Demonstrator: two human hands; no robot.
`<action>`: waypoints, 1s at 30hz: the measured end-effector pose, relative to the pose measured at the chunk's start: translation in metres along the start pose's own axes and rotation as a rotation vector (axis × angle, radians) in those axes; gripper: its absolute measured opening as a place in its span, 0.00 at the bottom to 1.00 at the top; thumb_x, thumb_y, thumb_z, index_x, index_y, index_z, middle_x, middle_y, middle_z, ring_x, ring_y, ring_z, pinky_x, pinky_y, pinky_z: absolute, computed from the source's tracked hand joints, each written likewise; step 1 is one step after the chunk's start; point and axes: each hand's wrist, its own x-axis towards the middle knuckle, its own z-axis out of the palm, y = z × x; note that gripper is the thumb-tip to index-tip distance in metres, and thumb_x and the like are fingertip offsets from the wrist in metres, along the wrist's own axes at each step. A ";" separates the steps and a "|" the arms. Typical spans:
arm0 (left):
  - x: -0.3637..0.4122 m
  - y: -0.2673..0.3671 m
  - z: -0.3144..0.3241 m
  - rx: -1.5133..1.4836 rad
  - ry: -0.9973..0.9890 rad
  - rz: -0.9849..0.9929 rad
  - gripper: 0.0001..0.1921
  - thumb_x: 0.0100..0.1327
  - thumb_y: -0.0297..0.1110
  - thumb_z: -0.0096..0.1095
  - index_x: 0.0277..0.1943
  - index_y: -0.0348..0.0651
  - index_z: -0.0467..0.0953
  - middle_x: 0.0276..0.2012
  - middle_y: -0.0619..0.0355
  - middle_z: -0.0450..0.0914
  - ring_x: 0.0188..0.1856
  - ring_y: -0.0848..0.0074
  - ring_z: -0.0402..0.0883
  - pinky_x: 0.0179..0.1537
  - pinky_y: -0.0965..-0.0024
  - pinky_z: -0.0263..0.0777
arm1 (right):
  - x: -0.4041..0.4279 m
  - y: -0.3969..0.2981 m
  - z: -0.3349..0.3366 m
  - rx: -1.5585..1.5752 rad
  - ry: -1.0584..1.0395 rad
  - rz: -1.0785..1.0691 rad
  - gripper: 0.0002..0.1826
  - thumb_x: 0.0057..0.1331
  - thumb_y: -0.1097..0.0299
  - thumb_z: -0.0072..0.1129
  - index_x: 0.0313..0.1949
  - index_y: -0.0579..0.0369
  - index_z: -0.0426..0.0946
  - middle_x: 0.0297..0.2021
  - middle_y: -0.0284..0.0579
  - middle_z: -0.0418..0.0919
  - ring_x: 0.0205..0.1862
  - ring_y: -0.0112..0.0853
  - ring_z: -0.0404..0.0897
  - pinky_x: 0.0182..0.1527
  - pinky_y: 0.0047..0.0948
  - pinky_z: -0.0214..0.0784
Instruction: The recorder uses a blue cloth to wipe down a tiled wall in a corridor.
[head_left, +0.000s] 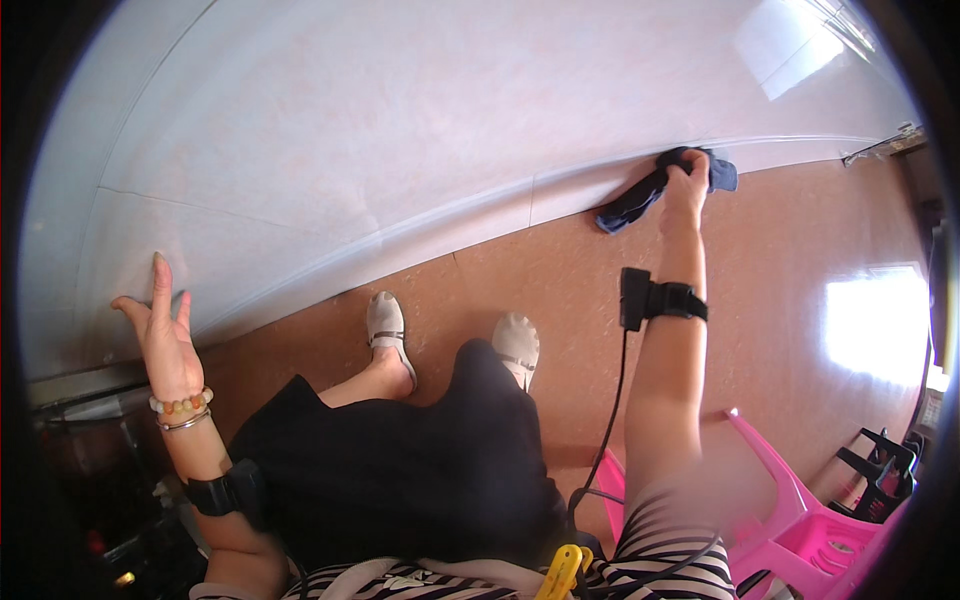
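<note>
My right hand (688, 180) grips a dark blue cloth (634, 201) and presses it along the foot of a pale tiled wall (450, 120), where the skirting (495, 217) meets the floor. Part of the cloth hangs out on both sides of the fingers. At the far left my left hand (169, 337) is raised near the wall with its fingers spread and nothing in it. Whether its fingertips touch the wall I cannot tell. A beaded bracelet (181, 403) and a metal bangle circle the left wrist.
Reddish-brown floor (585, 285) lies under my two beige shoes (386, 319). A pink plastic chair (806, 525) stands at the lower right, with a black plastic object (885, 472) beyond it. Dark, shiny items fill the lower left. A black cable (616, 405) runs from my right forearm strap.
</note>
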 end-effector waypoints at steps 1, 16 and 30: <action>0.004 -0.004 -0.002 -0.007 0.017 0.008 0.58 0.60 0.44 0.63 0.61 0.30 0.11 0.67 0.47 0.49 0.70 0.68 0.48 0.67 0.56 0.43 | -0.009 0.007 0.006 0.030 -0.059 -0.037 0.12 0.46 0.82 0.48 0.32 0.58 0.71 0.26 0.42 0.72 0.33 0.28 0.69 0.40 0.27 0.64; 0.004 -0.008 -0.006 -0.029 0.013 -0.007 0.61 0.58 0.49 0.63 0.61 0.33 0.09 0.67 0.49 0.51 0.70 0.68 0.47 0.67 0.55 0.42 | -0.111 -0.075 0.034 -0.075 -0.698 -0.040 0.15 0.50 0.83 0.46 0.34 0.57 0.80 0.30 0.45 0.81 0.32 0.30 0.80 0.37 0.27 0.70; 0.006 -0.005 0.003 -0.002 0.089 -0.015 0.61 0.59 0.52 0.62 0.60 0.32 0.09 0.68 0.48 0.47 0.70 0.68 0.46 0.66 0.56 0.47 | 0.045 -0.003 -0.035 -0.553 -0.199 -0.254 0.10 0.51 0.76 0.47 0.30 0.53 0.78 0.24 0.45 0.79 0.30 0.34 0.79 0.37 0.30 0.68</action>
